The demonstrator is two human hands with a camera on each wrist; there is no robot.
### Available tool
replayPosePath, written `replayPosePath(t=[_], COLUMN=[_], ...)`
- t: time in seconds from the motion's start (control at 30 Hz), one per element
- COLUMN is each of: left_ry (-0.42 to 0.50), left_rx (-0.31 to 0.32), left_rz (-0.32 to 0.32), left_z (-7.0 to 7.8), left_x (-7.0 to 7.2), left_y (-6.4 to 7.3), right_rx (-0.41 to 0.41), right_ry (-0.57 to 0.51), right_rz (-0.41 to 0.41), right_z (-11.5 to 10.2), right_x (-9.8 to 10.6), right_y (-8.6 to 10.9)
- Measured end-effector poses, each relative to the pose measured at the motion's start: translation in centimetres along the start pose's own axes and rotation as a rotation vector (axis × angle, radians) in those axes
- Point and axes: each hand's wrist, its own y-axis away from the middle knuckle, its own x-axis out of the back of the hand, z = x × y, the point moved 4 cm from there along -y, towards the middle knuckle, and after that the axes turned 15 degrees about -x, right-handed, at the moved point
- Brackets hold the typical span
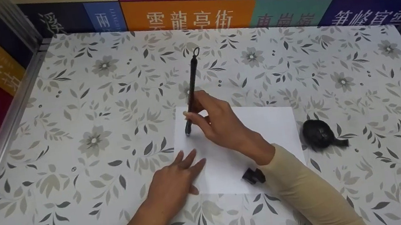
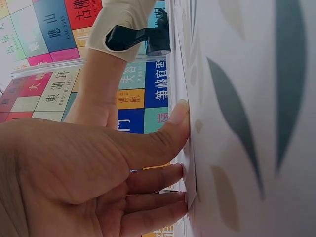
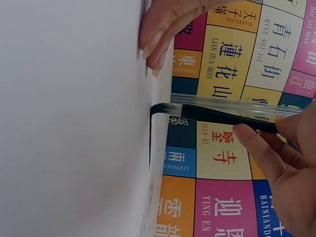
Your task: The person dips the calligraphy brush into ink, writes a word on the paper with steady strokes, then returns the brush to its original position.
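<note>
My right hand (image 1: 221, 121) pinches a dark calligraphy brush (image 1: 191, 86) between thumb and fingers. The brush leans slightly, its hanging loop at the top. Its dark bristle tip (image 3: 160, 107) touches the paper and bends in the right wrist view, where a thin dark line runs from it along the sheet. The white paper (image 1: 224, 168) lies flat on the table, partly hidden under both hands. Over the paper's left edge, my left hand (image 1: 171, 181) rests with fingers spread; in the left wrist view its thumb and fingertips (image 2: 180, 111) touch the sheet.
A round black object with a short stub (image 1: 319, 134) lies right of the paper. A small black device (image 1: 253, 176) sits by the right sleeve. The table (image 1: 104, 98) has a leaf and flower print. Colourful lettered panels (image 1: 191, 15) stand along its back and sides.
</note>
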Motion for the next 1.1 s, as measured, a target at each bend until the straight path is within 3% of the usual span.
replayPosePath(t=[0.2,0.37,0.8,1.1], left_ry=[0.002,0.004,-0.003,-0.008], left_rx=[0.003,0.006,0.01,0.03], left_rz=[-0.006,-0.008,-0.024,-0.037], left_z=[-0.1,-0.1,-0.1,0.0], left_x=[-0.1,-0.2,-0.2,-0.2], left_y=[0.0,0.1,0.0,0.0], right_rx=[0.006,-0.01,-0.01,-0.029], right_ry=[-0.007,0.013,0.044,0.045], right_rz=[0.118,0.2,0.2,0.154], right_z=[-0.6,0.7,2.4,2.5], right_x=[1.7,2.5,2.0,1.7], right_y=[-0.3,-0.7,-0.9,-0.7])
